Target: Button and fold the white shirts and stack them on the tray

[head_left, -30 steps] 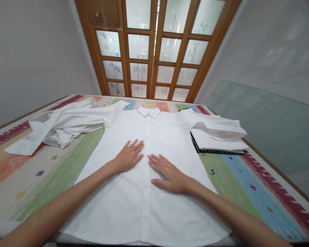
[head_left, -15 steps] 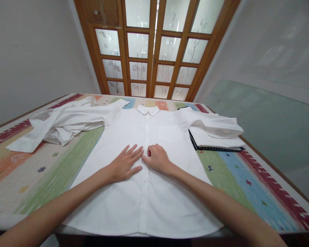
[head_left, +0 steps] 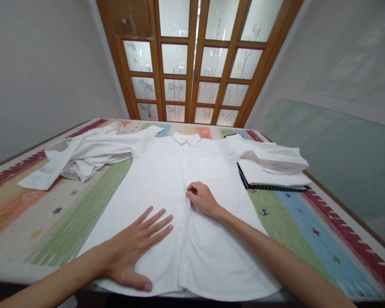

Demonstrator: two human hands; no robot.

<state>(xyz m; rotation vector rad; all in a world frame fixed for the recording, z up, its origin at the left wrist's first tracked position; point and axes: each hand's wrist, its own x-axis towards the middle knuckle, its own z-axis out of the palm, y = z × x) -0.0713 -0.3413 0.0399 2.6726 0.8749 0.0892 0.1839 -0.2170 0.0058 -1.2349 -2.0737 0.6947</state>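
A white button-up shirt (head_left: pixel 150 184) lies front up on the table, its collar at the far end and both sleeves spread outward. My left hand (head_left: pixel 134 248) is spread over the lower left of the shirt front, fingers apart, with nothing in it. At mid-front, my right hand (head_left: pixel 202 197) is closed in a pinch on the edge of the button placket. Soft folds run through the cloth below this hand. The pinched bit itself is hidden by the fingers.
Another crumpled white garment (head_left: pixel 80 164) lies under the left sleeve. Beneath the right sleeve are folded white and black cloths (head_left: pixel 272 177). A colourful patterned cloth (head_left: pixel 295 222) covers the table. Beyond the far edge stand wooden glass-paned doors (head_left: pixel 192 72); a pale green panel (head_left: pixel 333 154) leans at the right.
My left hand has moved from mid-front toward the near left, its fingers spreading wider. My right hand has shifted slightly right, still pinching, and the placket's lower part has moved and wrinkled.
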